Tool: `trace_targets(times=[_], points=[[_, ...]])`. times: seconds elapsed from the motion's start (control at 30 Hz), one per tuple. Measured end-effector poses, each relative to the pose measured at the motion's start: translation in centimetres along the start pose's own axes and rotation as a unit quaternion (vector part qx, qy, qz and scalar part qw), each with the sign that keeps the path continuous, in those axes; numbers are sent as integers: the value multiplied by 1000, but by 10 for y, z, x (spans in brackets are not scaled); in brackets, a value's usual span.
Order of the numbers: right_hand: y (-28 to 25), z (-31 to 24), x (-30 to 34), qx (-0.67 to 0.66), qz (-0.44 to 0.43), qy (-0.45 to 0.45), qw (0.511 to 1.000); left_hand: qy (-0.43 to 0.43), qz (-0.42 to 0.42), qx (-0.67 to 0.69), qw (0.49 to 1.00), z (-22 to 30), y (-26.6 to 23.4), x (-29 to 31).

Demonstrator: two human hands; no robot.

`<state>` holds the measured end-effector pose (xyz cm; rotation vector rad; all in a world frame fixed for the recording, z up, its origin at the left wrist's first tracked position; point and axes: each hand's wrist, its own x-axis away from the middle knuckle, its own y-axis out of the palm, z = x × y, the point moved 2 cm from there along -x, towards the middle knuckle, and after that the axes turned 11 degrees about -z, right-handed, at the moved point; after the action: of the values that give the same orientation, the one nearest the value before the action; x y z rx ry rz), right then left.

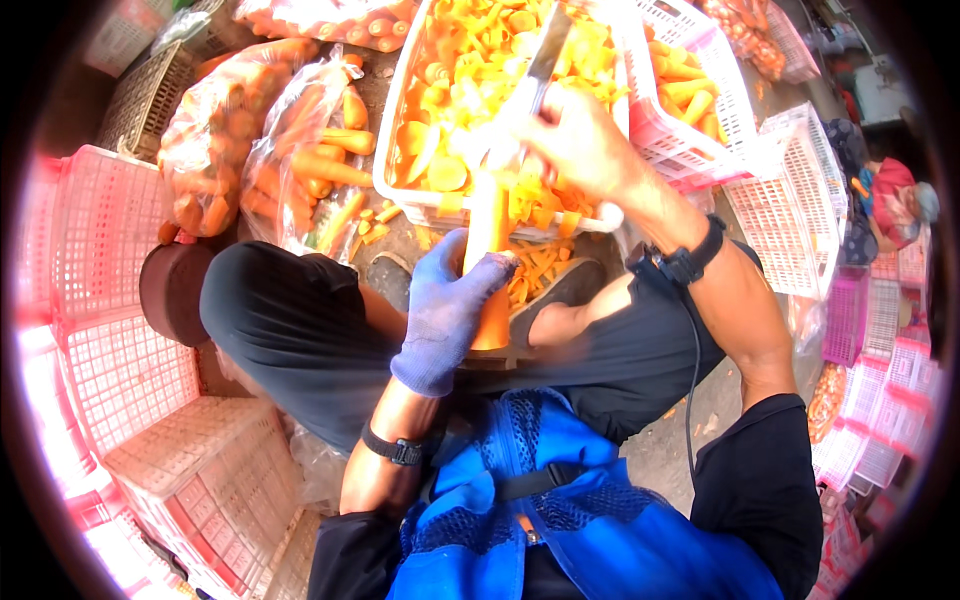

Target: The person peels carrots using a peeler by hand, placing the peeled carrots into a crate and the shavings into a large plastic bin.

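My left hand [447,305], in a purple-blue work glove, is closed around a thick peeled carrot [488,215] held upright above my lap. My bare right hand [580,140] grips a long, flat-bladed knife [548,50] just beyond the carrot's top. Glare and motion blur the knife's lower part, so I cannot tell whether it touches the carrot. Under both the knife and that hand stands a white plastic crate [392,110], filled with orange carrot peelings [465,60] and cut pieces. More peelings [535,270] lie on the ground between my shoes.
Left of the crate, clear plastic bags [205,150] bulge with carrots, and loose carrots [335,165] spill from one. A pink-and-white crate [735,105] at right holds peeled carrots [690,90]. Empty-looking crates [130,350] stack at left. Another person [895,205] sits far right.
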<state>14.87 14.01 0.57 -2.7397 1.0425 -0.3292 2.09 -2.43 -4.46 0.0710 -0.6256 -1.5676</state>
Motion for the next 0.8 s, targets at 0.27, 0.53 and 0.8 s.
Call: trace_targets(times=[0.27,0.53,0.8], points=[[-18,8,-4,62,38,2,997,25,83,-199,976,-11,-1,-4],[-9,15,-7,122,79,-59,988,17,130,-268,954,-11,-4,4],[-5,2,0,15,13,-39,999,37,159,-320,933,-7,-7,-4]])
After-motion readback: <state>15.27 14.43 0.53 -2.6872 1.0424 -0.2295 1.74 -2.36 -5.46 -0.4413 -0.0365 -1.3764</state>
